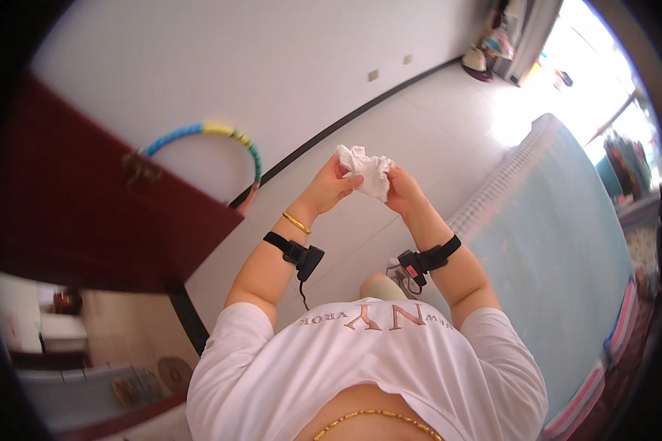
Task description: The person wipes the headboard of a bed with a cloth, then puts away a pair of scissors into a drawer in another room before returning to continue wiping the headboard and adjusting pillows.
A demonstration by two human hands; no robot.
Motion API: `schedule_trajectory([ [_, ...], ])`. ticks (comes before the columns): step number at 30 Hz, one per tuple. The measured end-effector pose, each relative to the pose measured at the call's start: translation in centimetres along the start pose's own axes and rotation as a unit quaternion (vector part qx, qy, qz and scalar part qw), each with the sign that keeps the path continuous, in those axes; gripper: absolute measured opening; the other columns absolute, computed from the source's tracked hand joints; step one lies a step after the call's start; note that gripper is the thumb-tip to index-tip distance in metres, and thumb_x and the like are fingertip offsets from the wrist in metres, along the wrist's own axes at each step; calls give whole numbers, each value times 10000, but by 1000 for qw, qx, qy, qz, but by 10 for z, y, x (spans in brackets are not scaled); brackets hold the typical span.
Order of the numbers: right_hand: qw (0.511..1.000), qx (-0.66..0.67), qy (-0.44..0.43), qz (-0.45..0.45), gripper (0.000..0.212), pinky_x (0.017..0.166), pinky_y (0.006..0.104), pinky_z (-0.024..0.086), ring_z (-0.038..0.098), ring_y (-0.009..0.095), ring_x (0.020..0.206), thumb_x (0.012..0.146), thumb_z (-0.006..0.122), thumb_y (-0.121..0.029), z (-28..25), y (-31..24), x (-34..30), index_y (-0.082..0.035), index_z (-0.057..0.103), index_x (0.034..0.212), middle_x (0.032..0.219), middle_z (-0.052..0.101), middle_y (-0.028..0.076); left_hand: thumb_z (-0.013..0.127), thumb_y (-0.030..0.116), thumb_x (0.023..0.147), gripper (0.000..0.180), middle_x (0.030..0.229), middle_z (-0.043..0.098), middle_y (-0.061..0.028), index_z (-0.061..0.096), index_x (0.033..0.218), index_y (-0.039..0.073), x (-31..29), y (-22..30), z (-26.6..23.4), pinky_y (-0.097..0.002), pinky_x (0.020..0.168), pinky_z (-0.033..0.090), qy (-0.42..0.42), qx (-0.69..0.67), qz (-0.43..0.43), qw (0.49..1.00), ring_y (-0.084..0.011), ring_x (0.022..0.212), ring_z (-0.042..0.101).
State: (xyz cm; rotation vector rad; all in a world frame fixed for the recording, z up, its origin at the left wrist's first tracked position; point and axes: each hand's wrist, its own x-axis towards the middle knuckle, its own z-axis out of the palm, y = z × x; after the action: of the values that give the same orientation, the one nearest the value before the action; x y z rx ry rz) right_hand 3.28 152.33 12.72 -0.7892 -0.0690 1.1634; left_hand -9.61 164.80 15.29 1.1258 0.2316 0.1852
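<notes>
A crumpled white tissue (372, 173) is held up in front of me between both hands, over the tiled floor. My left hand (329, 187) pinches its left side, with the thumb lying across the front. On the other side, my right hand (405, 190) grips the right edge; some of its fingers are hidden behind the tissue. A gold bangle (297, 223) circles my left wrist. Black straps with small boxes sit on both forearms, the left box (302, 258) and the right box (417, 264) each trailing a dark cable.
A dark red door (103, 198) stands at the left, with a colourful hoop (217, 129) leaning on the wall behind it. To my right is a bed with a pale blue cover (559, 235). Bags (499, 44) stand in the far corner by the bright doorway.
</notes>
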Motion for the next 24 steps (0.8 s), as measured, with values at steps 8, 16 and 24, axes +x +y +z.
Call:
schedule_trajectory([
  [8, 992, 1, 57, -108, 220, 823, 353, 498, 577, 205, 968, 931, 443, -108, -69, -148, 125, -18, 500, 1124, 1069, 572, 92, 561, 208, 893, 280, 1025, 565, 3, 489, 1139, 93, 239, 25, 18, -244, 766, 463, -61, -15, -54, 997, -91, 919, 548],
  [16, 963, 37, 120, -239, 303, 793, 298, 490, 563, 184, 932, 889, 534, -156, -111, -303, 164, -19, 497, 1157, 986, 560, 84, 571, 153, 866, 143, 936, 570, 27, 551, 1004, 122, 445, 42, 68, -201, 666, 423, -94, -63, -69, 991, -56, 811, 527],
  [24, 744, -387, 343, -424, 329, 753, 272, 467, 539, 139, 899, 797, 653, -120, -180, -459, 240, -16, 565, 1097, 960, 551, 39, 575, 141, 867, 200, 991, 572, 1, 523, 1057, 107, 665, 16, 142, -225, 714, 463, -279, -72, -57, 956, -73, 887, 550],
])
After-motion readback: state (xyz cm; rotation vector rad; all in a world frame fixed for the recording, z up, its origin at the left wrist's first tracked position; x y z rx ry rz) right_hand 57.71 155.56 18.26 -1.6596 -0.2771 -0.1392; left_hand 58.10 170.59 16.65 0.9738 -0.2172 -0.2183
